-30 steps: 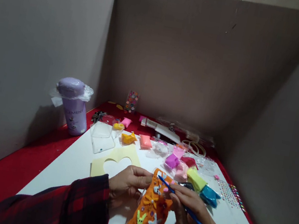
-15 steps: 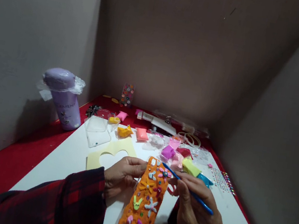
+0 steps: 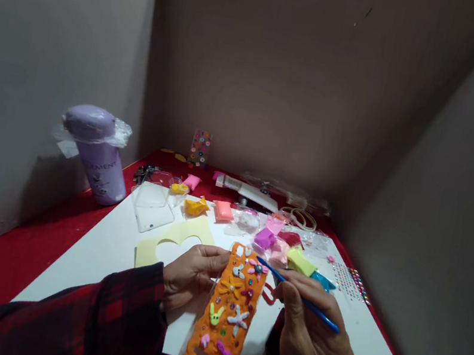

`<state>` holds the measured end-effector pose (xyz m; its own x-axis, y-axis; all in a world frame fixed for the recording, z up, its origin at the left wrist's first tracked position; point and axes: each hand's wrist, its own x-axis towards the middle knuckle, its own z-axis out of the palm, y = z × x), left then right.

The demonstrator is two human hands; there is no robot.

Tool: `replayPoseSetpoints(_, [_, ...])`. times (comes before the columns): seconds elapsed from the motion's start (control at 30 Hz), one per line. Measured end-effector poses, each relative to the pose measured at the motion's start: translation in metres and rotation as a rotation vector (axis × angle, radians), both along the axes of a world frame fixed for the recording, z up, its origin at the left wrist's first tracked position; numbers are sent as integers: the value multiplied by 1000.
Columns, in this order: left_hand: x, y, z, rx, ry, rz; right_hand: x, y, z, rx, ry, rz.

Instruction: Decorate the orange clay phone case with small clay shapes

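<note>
An orange clay-covered phone case (image 3: 217, 335) with small clay flowers, bunny heads and beads is tilted up over the white board (image 3: 80, 272). My left hand (image 3: 193, 273) grips its upper left edge between thumb and fingers. In my right hand (image 3: 315, 330) is a thin blue tool (image 3: 318, 313), held like a pen. Its tip is by the pink flower (image 3: 258, 268) near the case's upper right corner; whether it touches is hard to tell. Red scissor handles (image 3: 268, 293) show partly between the case and my right hand.
Clay packets, among them a coral one (image 3: 223, 211) and a yellow-green one (image 3: 301, 262), lie behind my hands. Clear cases (image 3: 152, 212) and yellow paper (image 3: 147, 251) are at left, beyond them a purple tumbler (image 3: 104, 170). Gem stickers (image 3: 349, 282) lie at right.
The orange case has tilted slightly and shifted a little up and left, and both hands have moved slightly with it. The whole view has also shifted a little.
</note>
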<state>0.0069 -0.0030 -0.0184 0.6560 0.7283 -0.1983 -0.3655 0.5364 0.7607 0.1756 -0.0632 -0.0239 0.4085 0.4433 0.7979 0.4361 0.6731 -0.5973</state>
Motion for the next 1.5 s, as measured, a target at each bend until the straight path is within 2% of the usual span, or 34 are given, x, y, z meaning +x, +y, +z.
replayPoseSetpoints(0.17, [-1,2,-2,-32,-19,6,-4,1,4,-7,123,24])
replayPoseSetpoints(0.43, [1,2,3,-54,-44,22,-2,3,1,-7,122,2])
replayPoseSetpoints(0.6, [1,1,3,-38,-23,23,0,4,-1,-17,152,42])
replayPoseSetpoints(0.7, [0,1,1,-15,17,19,2,2,-3,-40,68,72])
replayPoseSetpoints(0.9, [0,1,-2,5,44,0,7,-2,-5,-111,-299,144])
replayPoseSetpoints(1.17, [0,2,-8,24,71,10,7,-1,1,-37,-368,158])
replayPoseSetpoints(1.5, [2,-2,-5,9,71,29,3,0,10,-25,-395,175])
